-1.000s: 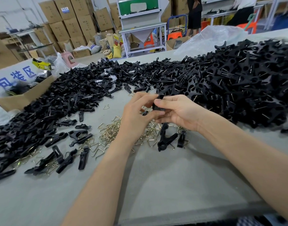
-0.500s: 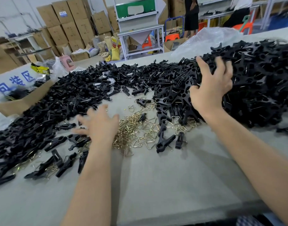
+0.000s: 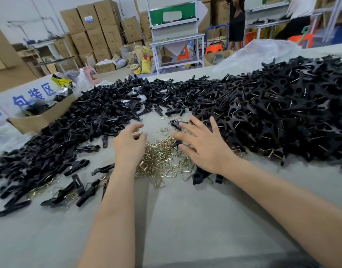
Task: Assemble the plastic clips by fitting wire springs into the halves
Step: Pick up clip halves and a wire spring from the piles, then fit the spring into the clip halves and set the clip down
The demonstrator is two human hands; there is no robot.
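A heap of brass wire springs [image 3: 162, 159] lies on the grey table [image 3: 185, 219] in the middle. My left hand [image 3: 129, 146] hovers over the heap's left edge with curled fingers and pinches a small dark piece, apparently a clip half [image 3: 137, 133]. Spread flat with straight fingers, my right hand [image 3: 205, 149] hangs over the heap's right side and holds nothing. Black assembled clips [image 3: 282, 113] with wires showing are piled high to the right. Black clip halves [image 3: 79, 128] are piled to the left, and a few loose ones [image 3: 79, 186] lie nearer me.
An open cardboard box [image 3: 40, 118] sits at the table's left edge beside a sign with blue characters. A clear plastic bag [image 3: 259, 51] lies at the far right behind the clips. One black clip [image 3: 199, 176] lies just under my right wrist. Bare grey table lies in front of me.
My hands parted from the clip they held together. The right hand went out to the right pile and came back open over the springs. The left reached left, then returned to the middle.
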